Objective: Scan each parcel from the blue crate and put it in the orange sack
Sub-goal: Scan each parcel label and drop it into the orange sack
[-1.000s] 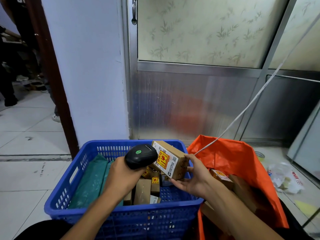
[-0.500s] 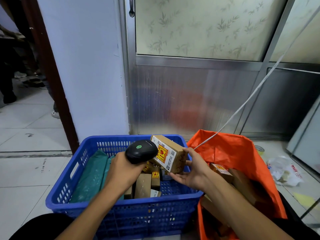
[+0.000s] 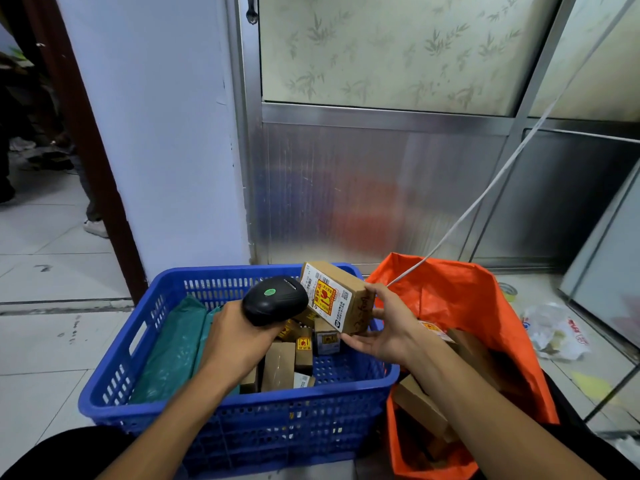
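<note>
My left hand (image 3: 239,341) grips a black barcode scanner (image 3: 275,300) with a green dot on top, its head aimed at a small cardboard parcel (image 3: 337,295). My right hand (image 3: 384,327) holds that parcel over the right side of the blue crate (image 3: 221,410), its white label and yellow sticker facing the scanner. Inside the crate lie several small cardboard parcels (image 3: 278,367) and a green poly mailer (image 3: 173,348). The orange sack (image 3: 464,306) stands open just right of the crate with brown boxes (image 3: 420,408) inside.
A white wall and a metal-framed frosted door stand right behind the crate and sack. A white cord (image 3: 485,199) runs diagonally down to the sack. Crumpled plastic bags (image 3: 554,332) lie on the tiled floor at the right. A person's legs (image 3: 90,202) show through the doorway at the left.
Hands, scanner and parcel keep nearly the same pose over the crate. The parcel has tilted a little more toward the scanner, and my head has shifted slightly.
</note>
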`<state>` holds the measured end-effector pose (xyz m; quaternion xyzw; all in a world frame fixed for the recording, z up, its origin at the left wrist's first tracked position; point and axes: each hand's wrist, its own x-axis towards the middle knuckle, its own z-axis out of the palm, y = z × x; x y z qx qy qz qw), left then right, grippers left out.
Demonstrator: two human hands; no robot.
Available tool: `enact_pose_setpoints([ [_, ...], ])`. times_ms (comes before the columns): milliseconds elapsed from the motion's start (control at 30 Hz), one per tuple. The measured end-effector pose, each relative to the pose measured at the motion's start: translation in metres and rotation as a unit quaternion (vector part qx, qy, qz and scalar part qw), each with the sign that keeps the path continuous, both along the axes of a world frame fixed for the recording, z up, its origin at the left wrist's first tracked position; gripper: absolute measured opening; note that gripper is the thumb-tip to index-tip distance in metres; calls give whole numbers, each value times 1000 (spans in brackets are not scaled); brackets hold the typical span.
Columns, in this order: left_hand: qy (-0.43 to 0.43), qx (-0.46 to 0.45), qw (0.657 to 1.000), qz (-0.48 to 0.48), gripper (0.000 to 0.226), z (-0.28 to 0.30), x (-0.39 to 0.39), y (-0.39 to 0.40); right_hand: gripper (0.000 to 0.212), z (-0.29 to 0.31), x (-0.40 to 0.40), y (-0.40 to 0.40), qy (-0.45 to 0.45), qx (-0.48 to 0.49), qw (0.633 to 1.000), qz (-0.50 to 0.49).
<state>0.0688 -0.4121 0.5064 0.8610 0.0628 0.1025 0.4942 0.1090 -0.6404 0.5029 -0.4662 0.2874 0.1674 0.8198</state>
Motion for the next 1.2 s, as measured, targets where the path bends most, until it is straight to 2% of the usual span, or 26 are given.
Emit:
enact_pose_setpoints([
  [200, -10, 6, 1000, -7, 14, 0, 0, 0, 34, 17, 9, -30, -27, -73, 997, -22],
  [433, -4, 4, 1000, -23, 15, -1, 1, -5, 30, 29, 17, -77, -27, -181, 981, -65],
  [667, -3, 4, 999, -38, 17, -1, 0, -8, 39, 1, 21, -102, -10, -211, 968, -134],
  [767, 1, 4, 999, -46, 16, -3, 0, -8, 28, -10, 13, -105, 6, -252, 957, -147],
  [1000, 33, 8, 997, -66, 17, -10, 2, -8, 19, -50, 10, -117, 53, -283, 946, -152],
  [1067, 39, 11, 997, -68, 19, -12, 3, -9, 28, -62, 12, -120, 71, -320, 927, -181],
  [1133, 42, 18, 997, -68, 18, -13, 3, -10, 53, -76, 18, -126, 97, -389, 895, -194],
  [1200, 44, 24, 996, -69, 18, -13, 3, -11, 63, -85, 19, -130, 124, -478, 857, -149],
])
